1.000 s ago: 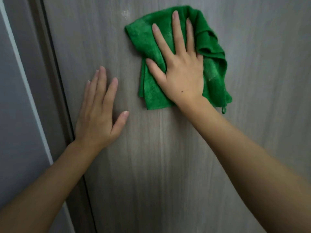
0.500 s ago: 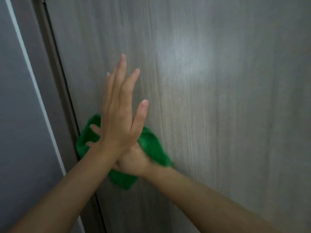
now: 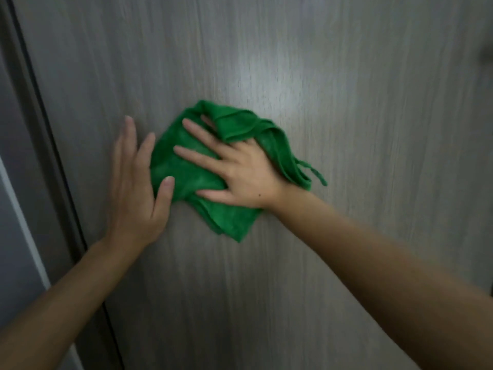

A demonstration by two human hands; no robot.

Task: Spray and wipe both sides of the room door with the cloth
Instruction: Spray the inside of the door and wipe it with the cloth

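The right hand (image 3: 240, 177) lay spread flat, fingers straight, pressing the green cloth (image 3: 192, 166) against the door (image 3: 346, 102). Half a second before, the cloth was low by the door's left edge; it had swept back toward mid-panel. The left hand (image 3: 133, 188), flat and open, braced the door beside it, so wiping of this side seemed ongoing.

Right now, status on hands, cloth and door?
Right hand flat, pressing green cloth to door. Left hand flat on door beside cloth. Nothing in the way.
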